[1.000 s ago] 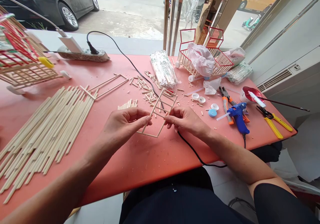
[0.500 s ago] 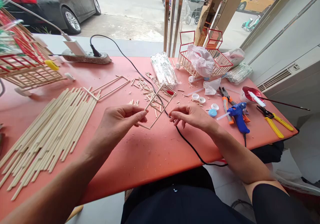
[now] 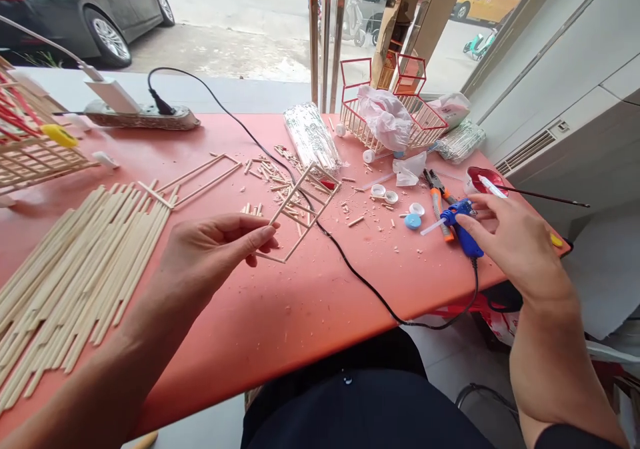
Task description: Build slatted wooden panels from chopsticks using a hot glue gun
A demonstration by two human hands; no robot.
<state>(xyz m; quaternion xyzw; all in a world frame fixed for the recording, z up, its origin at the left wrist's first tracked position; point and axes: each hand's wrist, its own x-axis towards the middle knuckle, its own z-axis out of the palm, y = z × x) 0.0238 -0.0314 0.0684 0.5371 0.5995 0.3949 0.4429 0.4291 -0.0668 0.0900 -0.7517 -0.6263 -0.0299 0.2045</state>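
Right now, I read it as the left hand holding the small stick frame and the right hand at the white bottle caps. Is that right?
Not quite: the right hand is at the blue glue gun, as the head view shows; whether it grips it is unclear. The left hand does hold the small stick frame.

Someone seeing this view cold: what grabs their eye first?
Probably the broad spread of pale wooden sticks on the left of the salmon-coloured table. Next, the small stick frame pinched in the left hand, mid-view. Then the blue glue gun at right, by the right hand.
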